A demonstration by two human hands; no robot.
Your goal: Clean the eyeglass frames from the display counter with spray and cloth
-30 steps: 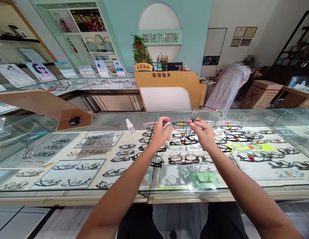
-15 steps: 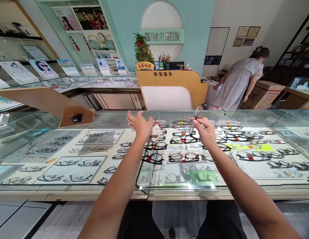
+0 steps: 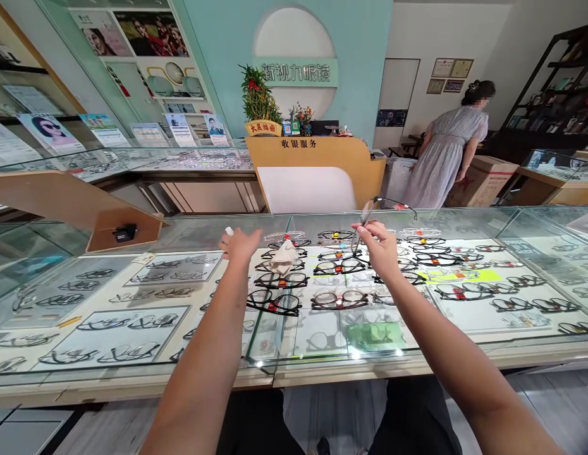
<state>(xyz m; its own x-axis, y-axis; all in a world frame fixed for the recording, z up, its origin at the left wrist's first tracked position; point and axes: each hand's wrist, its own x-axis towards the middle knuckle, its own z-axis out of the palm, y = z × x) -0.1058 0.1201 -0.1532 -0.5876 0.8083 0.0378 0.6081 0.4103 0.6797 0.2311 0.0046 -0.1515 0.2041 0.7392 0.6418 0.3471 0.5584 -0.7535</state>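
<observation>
Raised over the glass counter, my right hand (image 3: 380, 248) pinches a pair of thin dark-framed glasses (image 3: 365, 218), one temple sticking out to the right. My left hand (image 3: 241, 245) is above the counter to the left, fingers apart. A small white thing (image 3: 229, 231) shows at its fingertips, too small to name. Between the hands a crumpled beige cloth (image 3: 284, 258) lies on the glass top. Below the glass are rows of eyeglasses, such as a black pair (image 3: 274, 303) and a brown-black pair (image 3: 340, 299) with red tags.
A wooden stand (image 3: 126, 218) rests on the counter at the left. Behind the counter are a wooden cashier desk (image 3: 317, 151) and a large carton (image 3: 483, 180). A person in a grey dress (image 3: 441, 158) stands at the back right.
The view has shifted slightly. My left hand has moved left, away from the cloth, which now shows fully. My right hand still holds the glasses. The person behind has straightened up.
</observation>
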